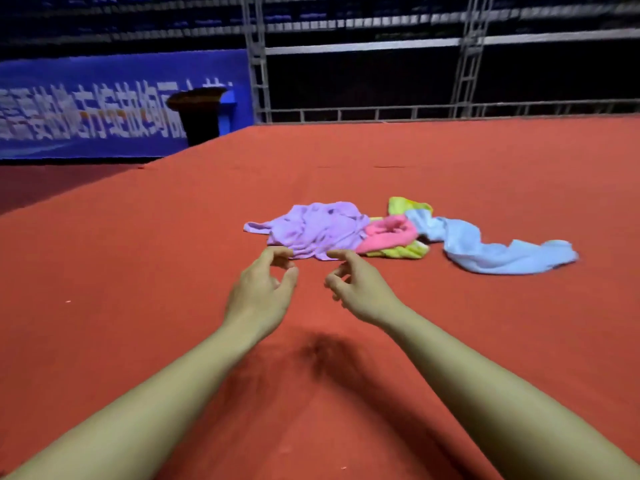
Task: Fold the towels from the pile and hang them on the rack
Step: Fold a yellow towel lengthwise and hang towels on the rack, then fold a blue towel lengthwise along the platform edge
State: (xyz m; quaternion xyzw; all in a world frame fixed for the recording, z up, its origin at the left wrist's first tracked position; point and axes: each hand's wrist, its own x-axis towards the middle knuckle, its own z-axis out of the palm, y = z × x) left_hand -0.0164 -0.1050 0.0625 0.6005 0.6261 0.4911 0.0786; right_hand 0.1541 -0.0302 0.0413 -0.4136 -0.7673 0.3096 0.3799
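Right now both arms are reaching out over the red-covered surface [138, 271] toward the pile of towels. The left hand [259, 292] and the right hand [360, 289] are hovering side by side, a small gap between them, fingers loosely curled and holding nothing. Their fingertips are sitting just short of the near hem of the purple towel [318, 226], which is lying crumpled at the left end of the pile. Beside it a pink towel [388, 233] is lying bunched on top of a yellow-green towel [405, 252], and a light blue towel [485, 247] is trailing off to the right.

To my eye this is the very first step: picking a towel, with nothing folded yet. The next move is calling for a pinch on the purple hem at two points, then a lift clear so it isn't dragging the pink one along.

There is plenty of bare cloth in front of and to the left of the pile for spreading a towel flat. The left edge of the surface is running off diagonally, well away from the hands. I am not seeing a clear towel rack anywhere; only metal railings [381, 112] and truss frames are standing behind the far edge.
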